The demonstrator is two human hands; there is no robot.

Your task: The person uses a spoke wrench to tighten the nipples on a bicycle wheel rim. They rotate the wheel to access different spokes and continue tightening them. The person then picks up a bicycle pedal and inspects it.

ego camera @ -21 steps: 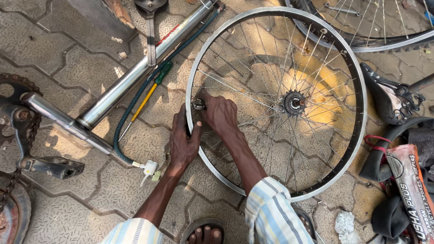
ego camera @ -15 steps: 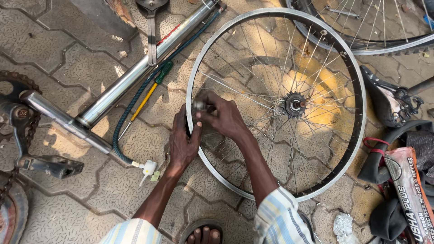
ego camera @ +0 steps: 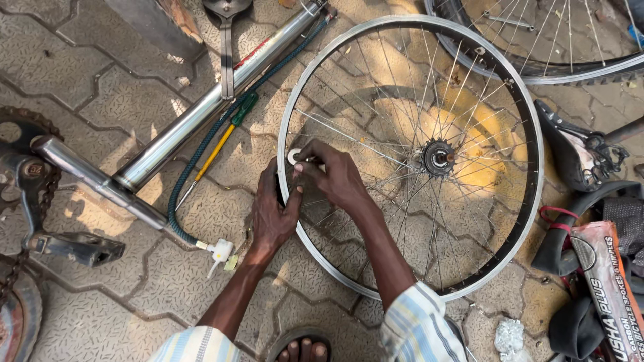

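Head view: a bare bicycle wheel rim with spokes is laid flat on the paved floor, its hub and sprocket at centre. Both hands are placed together at the rim's left edge. The left hand is wrapped over the rim from outside, thumb tip touching the right hand. The right hand is set inside the rim, fingers pinched on a small round metal tool held at the rim where a spoke ends; exact type of tool cannot be told. Striped sleeves are seen at the bottom edge, toes in a sandal between them.

Left of the wheel a chrome bicycle frame tube is laid diagonally, with a dark green hose along it ending in a white fitting. A screwdriver with green handle and yellow shaft is lying beside the hose. A chainring with crank and pedal is seen at far left. A second wheel with tyre is partly in view top right. A black saddle is lying just right of the rim, a folded tyre and printed packet below it.
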